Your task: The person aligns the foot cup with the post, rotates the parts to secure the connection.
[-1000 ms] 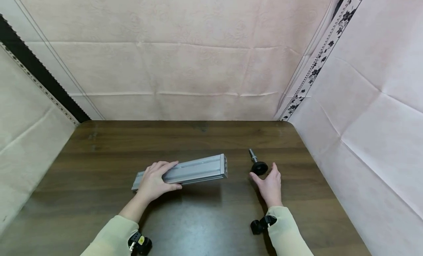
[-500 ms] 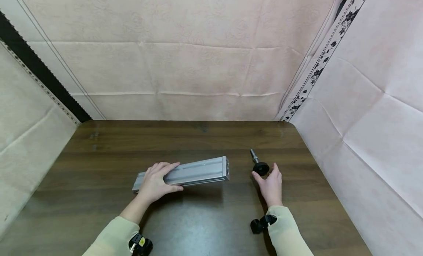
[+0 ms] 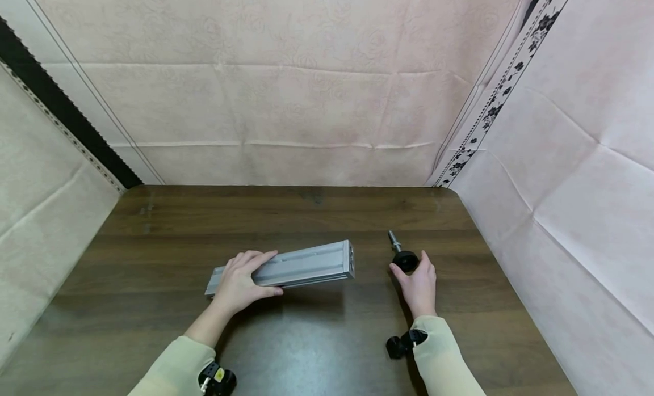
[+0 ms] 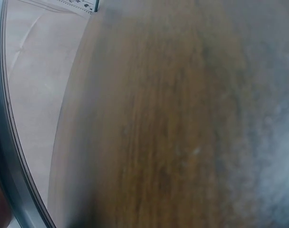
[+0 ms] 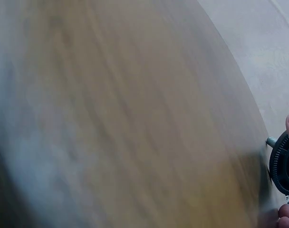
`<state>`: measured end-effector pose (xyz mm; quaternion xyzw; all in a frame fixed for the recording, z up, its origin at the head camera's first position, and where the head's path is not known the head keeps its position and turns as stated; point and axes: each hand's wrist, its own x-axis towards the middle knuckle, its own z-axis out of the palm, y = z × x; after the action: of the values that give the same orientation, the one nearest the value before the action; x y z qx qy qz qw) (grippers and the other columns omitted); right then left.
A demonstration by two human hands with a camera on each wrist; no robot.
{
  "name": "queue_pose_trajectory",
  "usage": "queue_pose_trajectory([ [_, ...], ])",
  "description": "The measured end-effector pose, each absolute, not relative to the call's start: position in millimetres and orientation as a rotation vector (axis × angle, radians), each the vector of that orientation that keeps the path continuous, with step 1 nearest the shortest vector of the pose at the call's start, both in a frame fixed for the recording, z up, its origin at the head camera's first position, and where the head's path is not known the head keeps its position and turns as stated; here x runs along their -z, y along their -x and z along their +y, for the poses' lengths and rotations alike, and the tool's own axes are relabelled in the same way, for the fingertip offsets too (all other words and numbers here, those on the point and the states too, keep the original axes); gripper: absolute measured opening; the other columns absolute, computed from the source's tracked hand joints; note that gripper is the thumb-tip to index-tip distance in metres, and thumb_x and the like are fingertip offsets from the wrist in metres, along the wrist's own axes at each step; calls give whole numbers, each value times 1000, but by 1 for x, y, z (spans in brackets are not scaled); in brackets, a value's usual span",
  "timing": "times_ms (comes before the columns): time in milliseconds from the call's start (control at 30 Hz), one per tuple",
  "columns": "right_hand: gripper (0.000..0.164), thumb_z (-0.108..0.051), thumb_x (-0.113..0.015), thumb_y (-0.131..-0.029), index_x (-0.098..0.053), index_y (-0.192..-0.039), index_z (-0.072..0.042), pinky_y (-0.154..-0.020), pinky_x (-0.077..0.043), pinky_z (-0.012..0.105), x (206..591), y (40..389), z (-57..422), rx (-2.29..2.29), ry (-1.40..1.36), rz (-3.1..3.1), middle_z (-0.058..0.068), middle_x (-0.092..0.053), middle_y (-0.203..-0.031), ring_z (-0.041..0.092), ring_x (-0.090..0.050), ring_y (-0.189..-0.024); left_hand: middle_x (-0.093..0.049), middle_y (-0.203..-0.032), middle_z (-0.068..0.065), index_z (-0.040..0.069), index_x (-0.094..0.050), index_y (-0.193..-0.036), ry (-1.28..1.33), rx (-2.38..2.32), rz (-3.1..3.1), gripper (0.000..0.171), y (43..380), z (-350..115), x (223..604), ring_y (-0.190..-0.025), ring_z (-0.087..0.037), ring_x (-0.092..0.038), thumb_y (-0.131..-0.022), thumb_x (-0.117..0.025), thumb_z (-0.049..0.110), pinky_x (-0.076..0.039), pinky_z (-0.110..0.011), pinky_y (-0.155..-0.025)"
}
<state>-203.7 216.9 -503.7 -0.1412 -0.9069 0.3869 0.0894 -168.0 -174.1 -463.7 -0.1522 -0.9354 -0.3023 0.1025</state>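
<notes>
A grey aluminium extrusion profile point(image 3: 311, 264) lies slantwise in my left hand point(image 3: 239, 282), its right end raised off the table with a shadow below. The thumb is on its near side and the fingers reach over the top. Down the left edge of the left wrist view runs the profile's grooved side point(image 4: 16, 161). My right hand point(image 3: 421, 288) holds a levelling foot point(image 3: 406, 261) by its round black base, between thumb and fingers. Its metal threaded stud points away. At the right edge of the right wrist view, the ribbed base point(image 5: 279, 173) is partly cut off.
The brown wood-grain table point(image 3: 286, 214) has rounded far corners. Pale cloth hangs behind it point(image 3: 306, 112) and on both sides, with a black-flowered border point(image 3: 490, 109) at the right. Each wrist carries a small black camera mount.
Both hands keep their hold. The profile's right end and the levelling foot sit very slightly further right in the head view, which has itself shifted a little.
</notes>
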Motion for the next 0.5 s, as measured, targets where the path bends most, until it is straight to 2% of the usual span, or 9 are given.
queue_pose_trajectory([
  [500, 89, -40, -72, -80, -27, -141, 6, -101, -26, 53, 507, 205, 209, -1145, 401, -2665, 33, -36, -134, 46, -33, -123, -56, -116, -3, 22, -57, -130, 430, 902, -2750, 81, 166, -176, 464, -107, -24, -48, -59, -84, 49, -33, -48, -90],
])
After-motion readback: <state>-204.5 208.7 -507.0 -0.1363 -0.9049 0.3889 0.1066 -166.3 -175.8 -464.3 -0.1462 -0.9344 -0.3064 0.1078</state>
